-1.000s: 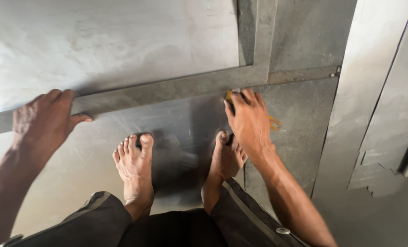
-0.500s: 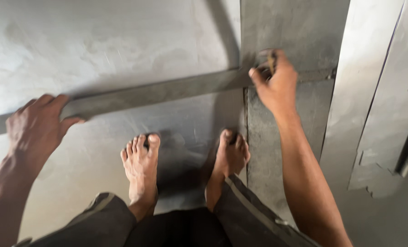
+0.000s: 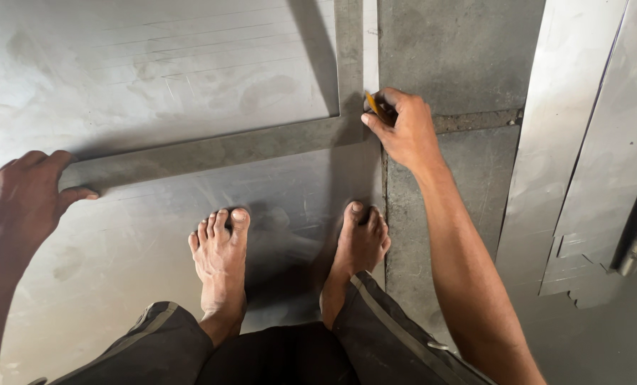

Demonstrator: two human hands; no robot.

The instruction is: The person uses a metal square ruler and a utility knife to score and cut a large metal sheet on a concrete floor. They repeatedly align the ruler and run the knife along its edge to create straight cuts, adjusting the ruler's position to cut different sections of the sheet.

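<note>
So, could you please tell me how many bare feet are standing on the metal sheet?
2. The left foot stands flat on the metal sheet, well inside it. The right foot stands beside it, close to the sheet's right edge. Neither is hidden.

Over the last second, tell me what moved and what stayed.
The right hand slid rightward along the metal square to its corner, carrying the yellow pencil to the upright arm's outer edge. The left hand stayed pressed on the square's long arm; both bare feet remained planted on the metal sheet.
</note>
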